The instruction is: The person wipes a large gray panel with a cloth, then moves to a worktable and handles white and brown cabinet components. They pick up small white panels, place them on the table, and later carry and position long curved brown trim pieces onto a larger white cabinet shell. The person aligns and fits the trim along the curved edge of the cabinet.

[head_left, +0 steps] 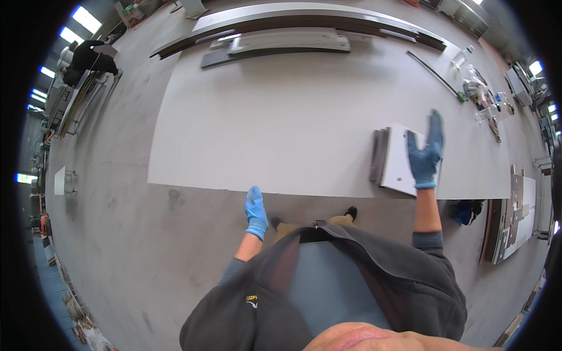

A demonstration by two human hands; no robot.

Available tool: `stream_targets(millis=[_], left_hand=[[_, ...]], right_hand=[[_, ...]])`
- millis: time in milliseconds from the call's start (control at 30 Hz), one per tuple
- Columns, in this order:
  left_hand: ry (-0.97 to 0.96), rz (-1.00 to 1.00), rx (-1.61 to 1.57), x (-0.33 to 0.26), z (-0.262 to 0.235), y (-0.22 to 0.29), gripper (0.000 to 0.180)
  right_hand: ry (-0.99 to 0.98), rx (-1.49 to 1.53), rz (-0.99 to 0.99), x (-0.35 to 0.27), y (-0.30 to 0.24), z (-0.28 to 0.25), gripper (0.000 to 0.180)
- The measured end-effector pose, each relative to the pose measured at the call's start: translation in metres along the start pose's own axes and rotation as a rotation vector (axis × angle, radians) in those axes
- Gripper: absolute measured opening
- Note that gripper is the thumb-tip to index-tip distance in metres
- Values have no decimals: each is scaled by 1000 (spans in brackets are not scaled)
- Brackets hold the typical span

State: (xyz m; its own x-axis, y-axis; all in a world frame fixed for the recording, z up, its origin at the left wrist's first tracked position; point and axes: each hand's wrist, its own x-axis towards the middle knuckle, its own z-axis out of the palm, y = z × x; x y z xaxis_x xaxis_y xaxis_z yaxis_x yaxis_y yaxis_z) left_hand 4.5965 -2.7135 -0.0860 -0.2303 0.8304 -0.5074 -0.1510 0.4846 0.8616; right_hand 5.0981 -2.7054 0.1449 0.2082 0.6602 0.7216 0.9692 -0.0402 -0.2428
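Big white table (281,128) fills the middle of the view, pale matt top, near edge running just in front of the person. On its far side: long dark and grey boards (293,32) laid lengthwise, w/ a light panel (287,42) resting on them. Grey floor (117,234) all round.

Near the table's right front corner lies a small stack of flat panels (393,161): top one white, smooth, roughly rectangular, slightly skewed to the table edge; dark grey panel edges show along its left side. Stack sits on the tabletop, close to the near edge.

Right hand (426,153), blue glove, lies on the white top panel, fingers stretched out flat and spread a bit, thumb apart to the left; pressing on the surface, not wrapped round anything.

Left hand (256,212), also blue-gloved, hangs free just below the table's near edge, fingers straight and together, holding nothing, well apart from the stack.

Far right of table: thin dark rod (433,75) and small clutter of bottles (483,88), too small to tell more.
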Motion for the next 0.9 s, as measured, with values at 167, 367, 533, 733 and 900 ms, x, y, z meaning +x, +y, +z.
stream_targets(millis=[167, 367, 533, 733, 900], left_hand=[[200, 40, 4, 10, -124, 34, 65], [152, 85, 26, 56, -189, 69, 60], [115, 144, 28, 96, -226, 87, 54], [351, 43, 75, 112, -323, 109, 53], [559, -78, 11, 117, -411, 110, 53]], right_hand=[[-448, 325, -83, -38, -222, 125, 68], [-816, 416, -179, -69, -341, 186, 62], [-1008, 455, -88, -59, -378, 255, 61], [-1105, 547, -212, -50, -476, 338, 60], [-1229, 639, -382, -64, -585, 385, 62]])
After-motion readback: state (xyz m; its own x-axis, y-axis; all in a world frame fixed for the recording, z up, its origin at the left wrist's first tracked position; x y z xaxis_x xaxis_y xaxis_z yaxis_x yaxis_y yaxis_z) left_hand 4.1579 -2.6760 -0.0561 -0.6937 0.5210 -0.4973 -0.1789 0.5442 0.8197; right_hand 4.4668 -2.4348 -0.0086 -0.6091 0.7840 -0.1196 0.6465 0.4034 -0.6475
